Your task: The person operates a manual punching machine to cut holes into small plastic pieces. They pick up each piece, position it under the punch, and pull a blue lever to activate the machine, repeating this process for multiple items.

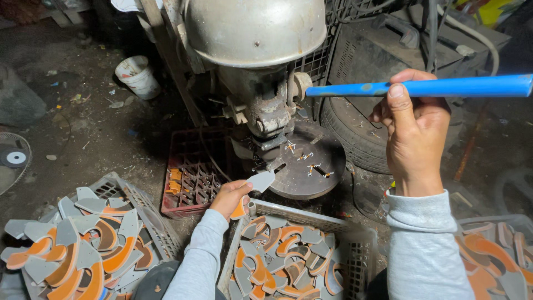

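— What lay on the floor?
— A white bucket stood on the dirt, a red crate lay nearer, and a tyre was on the right.
— And on the far left?
— A fan, partly cut off.

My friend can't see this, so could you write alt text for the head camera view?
A person's right hand grips a blue lever on a metal press, while the left hand holds a grey-and-orange piece under it. Crates of similar pieces sit below.
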